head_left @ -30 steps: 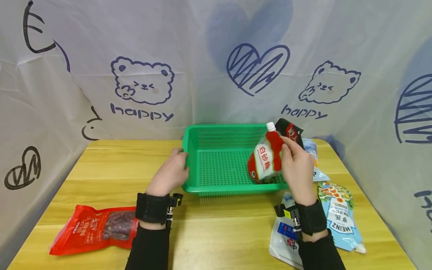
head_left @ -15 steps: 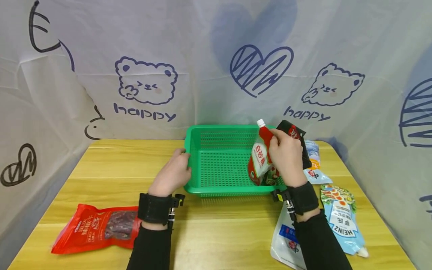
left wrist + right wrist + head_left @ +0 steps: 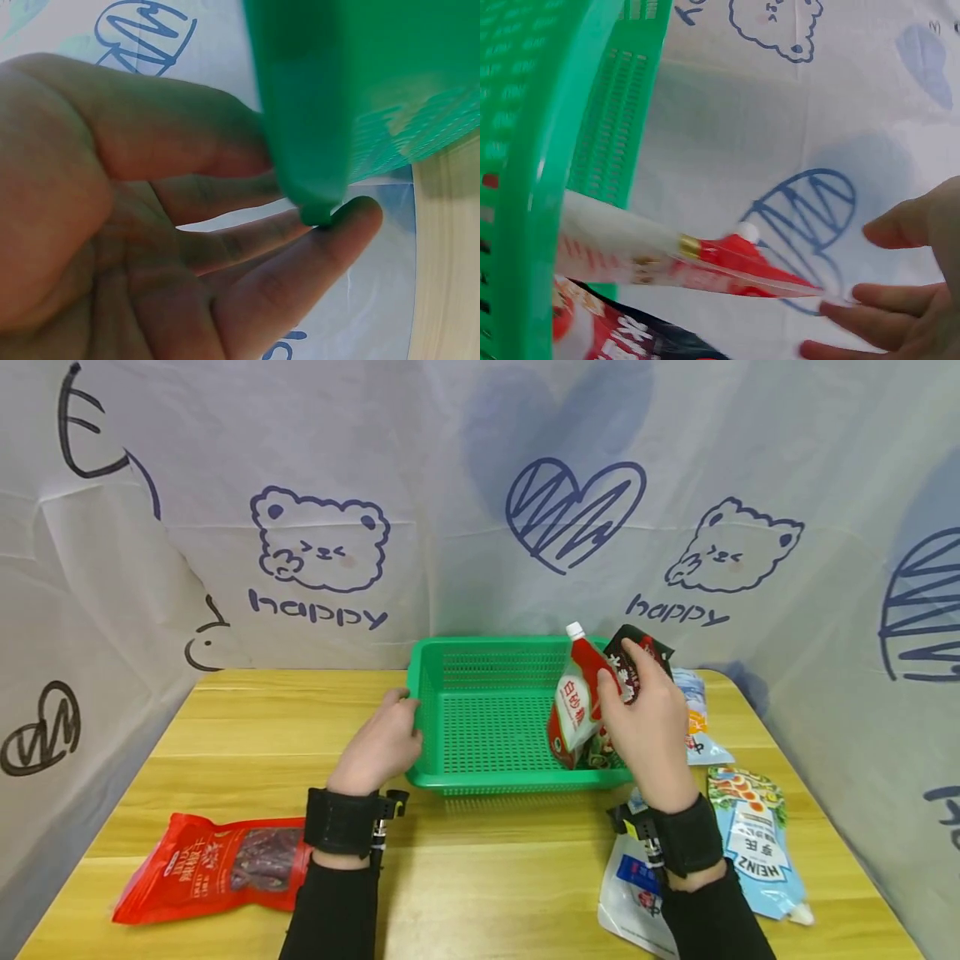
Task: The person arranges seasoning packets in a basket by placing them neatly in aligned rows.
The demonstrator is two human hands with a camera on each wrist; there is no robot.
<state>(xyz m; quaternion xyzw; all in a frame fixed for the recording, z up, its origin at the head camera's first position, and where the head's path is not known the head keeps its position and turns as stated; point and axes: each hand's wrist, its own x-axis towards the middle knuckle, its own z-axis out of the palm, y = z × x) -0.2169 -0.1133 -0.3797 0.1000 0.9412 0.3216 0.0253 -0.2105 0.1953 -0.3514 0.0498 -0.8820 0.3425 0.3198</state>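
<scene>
A green perforated basket [image 3: 517,781] stands at the middle of the table in the head view. My left hand [image 3: 382,739] grips its left rim, thumb and fingers on either side of it in the left wrist view. Inside the basket's right end, a red and white sugar pouch [image 3: 574,706] with a white cap leans upright. Beside it are a black packet [image 3: 647,645] and, lower down, a green-patterned packet [image 3: 600,750]. My right hand [image 3: 651,739] hovers over that end, holding nothing. Its spread fingers [image 3: 881,326] are right at the sugar pouch's top edge [image 3: 780,281].
A red bag of dried chillies [image 3: 210,868] lies at the front left. To the right are a light-blue Heinz pouch [image 3: 753,847], a white pouch [image 3: 633,897] partly under the right arm, and a blue-white bag [image 3: 697,710]. A drawn-on cloth [image 3: 465,568] hangs behind.
The sugar pouch has shifted left and settled in the basket. My right hand has let go of it and drawn slightly right, fingers spreading. My left hand stays on the rim.
</scene>
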